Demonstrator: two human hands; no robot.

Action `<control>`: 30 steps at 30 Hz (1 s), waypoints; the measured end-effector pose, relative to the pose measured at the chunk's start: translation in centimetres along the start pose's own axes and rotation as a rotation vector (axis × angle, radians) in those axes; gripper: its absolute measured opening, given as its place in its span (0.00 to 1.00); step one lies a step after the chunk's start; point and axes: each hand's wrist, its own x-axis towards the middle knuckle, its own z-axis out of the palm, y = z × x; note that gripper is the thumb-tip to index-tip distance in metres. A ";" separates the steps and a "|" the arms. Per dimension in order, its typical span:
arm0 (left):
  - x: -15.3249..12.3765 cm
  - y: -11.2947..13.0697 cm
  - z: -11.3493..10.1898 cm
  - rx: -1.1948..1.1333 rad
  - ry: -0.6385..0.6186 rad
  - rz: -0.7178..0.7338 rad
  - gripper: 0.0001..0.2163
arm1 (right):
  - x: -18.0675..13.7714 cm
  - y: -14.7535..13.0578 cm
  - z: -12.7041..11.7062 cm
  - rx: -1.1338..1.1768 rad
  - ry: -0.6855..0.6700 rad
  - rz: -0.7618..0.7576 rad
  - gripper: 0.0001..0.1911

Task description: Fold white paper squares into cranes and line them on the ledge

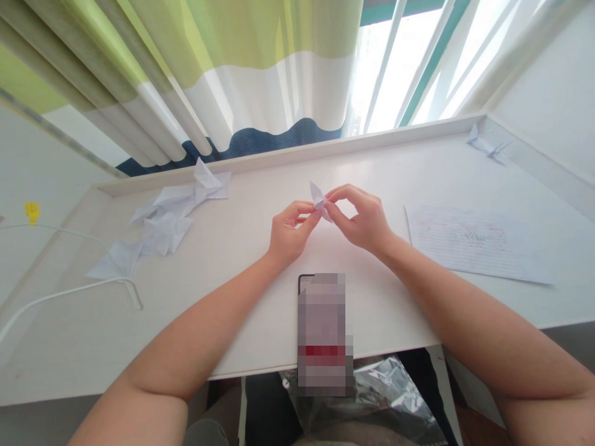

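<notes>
Above the middle of the white desk (pixel 251 260), both hands hold a small folded white paper piece (pixel 318 199) with pointed ends. One point sticks up and another slants down to the right. My left hand (pixel 290 230) pinches it from the left between thumb and fingertips. From the right, my right hand (pixel 360 214) grips it between thumb and index finger, the two forming a ring. Part of the paper is covered by the fingertips. Below the hands, a phone (pixel 302 282) with a pixelated screen reaches the desk's front edge.
Several folded paper pieces (pixel 170 210) lie at the left, near a white cable (pixel 88 287). A lined, written sheet (pixel 474 238) rests at the right. More folded paper (pixel 488 147) sits in the far right corner. A curtain (pixel 279 80) hangs behind the desk's raised rim.
</notes>
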 end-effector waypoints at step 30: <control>0.2 -0.5 -0.1 -0.061 -0.014 0.042 0.18 | 0.0 1.5 0.4 0.402 -0.142 0.336 0.16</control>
